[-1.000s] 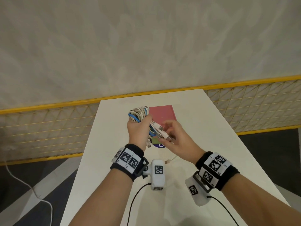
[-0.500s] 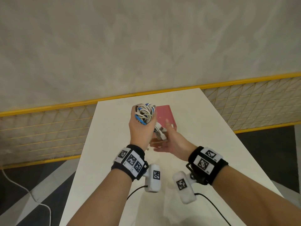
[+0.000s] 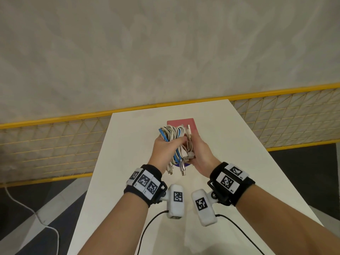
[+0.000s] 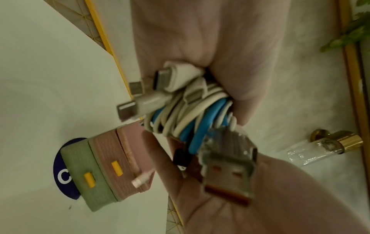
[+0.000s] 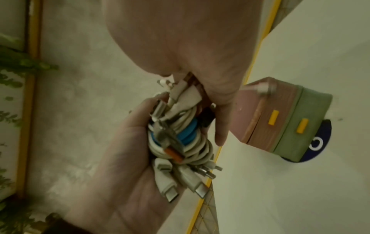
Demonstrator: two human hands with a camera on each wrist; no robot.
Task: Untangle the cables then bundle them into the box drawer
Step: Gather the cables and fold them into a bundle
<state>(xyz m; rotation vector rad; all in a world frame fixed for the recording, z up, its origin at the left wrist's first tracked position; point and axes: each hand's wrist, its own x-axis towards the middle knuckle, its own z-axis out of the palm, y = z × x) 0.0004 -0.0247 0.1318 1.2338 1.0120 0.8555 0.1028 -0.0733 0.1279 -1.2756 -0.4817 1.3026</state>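
Note:
A coiled bundle of white and blue cables (image 3: 173, 133) is held in the air above the box drawer (image 3: 184, 122), a small pink-over-green box with yellow handles (image 4: 104, 166) (image 5: 280, 120). My left hand (image 3: 165, 148) grips the bundle (image 4: 190, 117) round its middle. My right hand (image 3: 200, 153) closes on its right side, thumb and fingers pinching some cable ends (image 5: 186, 88). Several plugs hang below the hands, among them a USB plug (image 4: 228, 166) against the right palm. The box's drawers look closed.
The box stands on a blue round sticker (image 4: 64, 172) on a narrow white table (image 3: 239, 153). A yellow mesh fence (image 3: 55, 140) runs behind and beside the table. A white cord (image 3: 36, 218) lies on the floor at left. The black leads (image 3: 147, 227) of the wrist cameras hang below my arms.
My right hand, open-palmed beside the bundle half a second ago, has closed on its right side. The bundle has shifted slightly toward me, with more plugs now dangling below.

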